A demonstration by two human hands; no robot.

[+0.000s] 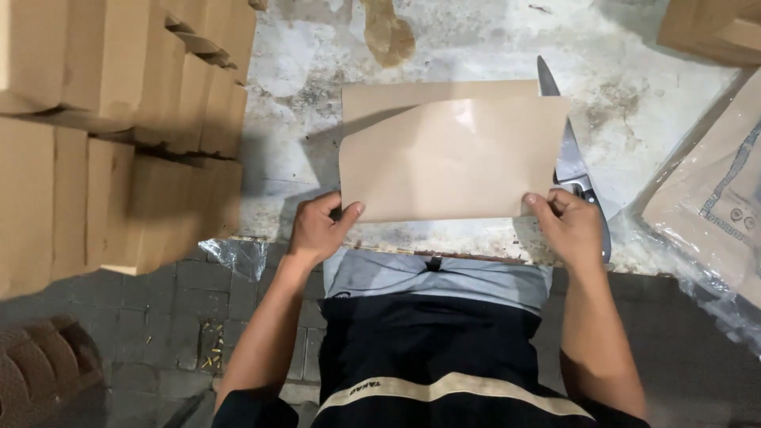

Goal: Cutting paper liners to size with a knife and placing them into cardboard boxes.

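Observation:
A tan sheet of paper (452, 154) lies on a worn white table (317, 95), its near half lifted and curling over the far half. My left hand (319, 228) pinches the sheet's near left corner. My right hand (571, 226) grips the near right corner. A large knife (567, 150) with a metal blade lies on the table just right of the sheet, its handle partly under my right hand.
Stacks of brown cardboard boxes (119, 119) stand at the left. A plastic-wrapped brown package (713, 198) lies at the right edge. More cardboard (713, 28) sits at the top right. A brick floor (198, 317) shows below.

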